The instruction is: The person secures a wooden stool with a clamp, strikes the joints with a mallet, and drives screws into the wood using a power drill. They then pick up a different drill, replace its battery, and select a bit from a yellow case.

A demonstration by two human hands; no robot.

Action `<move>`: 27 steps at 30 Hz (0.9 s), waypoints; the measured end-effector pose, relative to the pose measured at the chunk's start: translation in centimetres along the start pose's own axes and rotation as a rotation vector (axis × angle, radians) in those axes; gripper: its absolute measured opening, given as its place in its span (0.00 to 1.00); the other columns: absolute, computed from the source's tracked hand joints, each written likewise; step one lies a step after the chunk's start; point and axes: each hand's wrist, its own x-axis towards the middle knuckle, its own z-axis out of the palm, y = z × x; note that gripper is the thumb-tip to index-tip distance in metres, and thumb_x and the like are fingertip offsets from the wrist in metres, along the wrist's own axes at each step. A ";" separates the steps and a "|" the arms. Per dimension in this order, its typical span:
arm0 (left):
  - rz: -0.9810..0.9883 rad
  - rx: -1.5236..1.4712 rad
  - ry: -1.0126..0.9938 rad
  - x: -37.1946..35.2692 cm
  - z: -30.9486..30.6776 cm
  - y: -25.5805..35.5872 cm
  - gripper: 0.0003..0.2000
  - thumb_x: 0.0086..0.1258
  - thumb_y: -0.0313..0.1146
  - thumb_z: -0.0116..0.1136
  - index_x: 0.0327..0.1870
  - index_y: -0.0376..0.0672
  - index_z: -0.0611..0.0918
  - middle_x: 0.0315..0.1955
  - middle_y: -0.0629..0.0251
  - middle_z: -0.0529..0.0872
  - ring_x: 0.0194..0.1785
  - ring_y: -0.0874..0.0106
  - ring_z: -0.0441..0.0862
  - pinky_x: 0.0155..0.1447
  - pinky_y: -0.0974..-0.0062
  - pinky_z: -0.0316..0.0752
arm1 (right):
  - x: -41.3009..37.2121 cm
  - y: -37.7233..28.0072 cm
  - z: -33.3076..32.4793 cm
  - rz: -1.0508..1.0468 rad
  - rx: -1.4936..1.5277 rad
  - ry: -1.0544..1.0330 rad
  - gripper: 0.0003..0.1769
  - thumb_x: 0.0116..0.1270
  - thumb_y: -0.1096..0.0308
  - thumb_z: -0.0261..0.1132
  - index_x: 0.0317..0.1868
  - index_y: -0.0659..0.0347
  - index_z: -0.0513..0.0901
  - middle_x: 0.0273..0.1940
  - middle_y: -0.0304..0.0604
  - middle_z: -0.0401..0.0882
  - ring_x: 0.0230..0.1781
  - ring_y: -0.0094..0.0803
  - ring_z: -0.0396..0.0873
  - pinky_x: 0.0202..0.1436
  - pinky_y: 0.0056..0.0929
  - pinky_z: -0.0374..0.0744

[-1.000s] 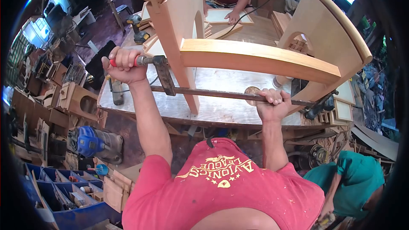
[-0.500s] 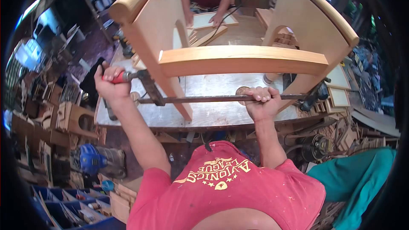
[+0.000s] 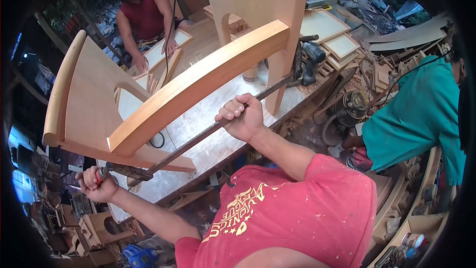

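**Clamp and frame now lie on a slant**

Since half a second ago your view has swung. The bar clamp (image 3: 188,141), then level across the picture, now runs from lower left up toward upper centre.

At lower left, your left hand (image 3: 94,184) is fisted tight around the clamp's handle end. Just right of it, the near jaw presses on the left side panel (image 3: 94,94).

The curved rail (image 3: 198,82) joins that panel to the right side panel (image 3: 258,0). It sits just above the bar, over the bench (image 3: 198,119).

At centre, your right hand (image 3: 243,116) is wrapped around the bar with the fingers curled over it.

At right, a person in green (image 3: 416,119) bends away from the bench.

This reads as the tightening step. Any further turning would call for holding the bar steady and square to both panels.
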 end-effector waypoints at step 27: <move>0.175 1.673 0.317 -8.3 3.5 -12.8 0.32 0.60 0.28 0.74 0.62 0.30 0.69 0.52 0.55 0.80 0.52 0.69 0.79 0.57 0.72 0.76 | 6.8 -12.0 23.2 -0.171 -1.521 -0.046 0.21 0.72 0.57 0.63 0.21 0.53 0.71 0.17 0.30 0.63 0.16 0.21 0.58 0.20 0.27 0.58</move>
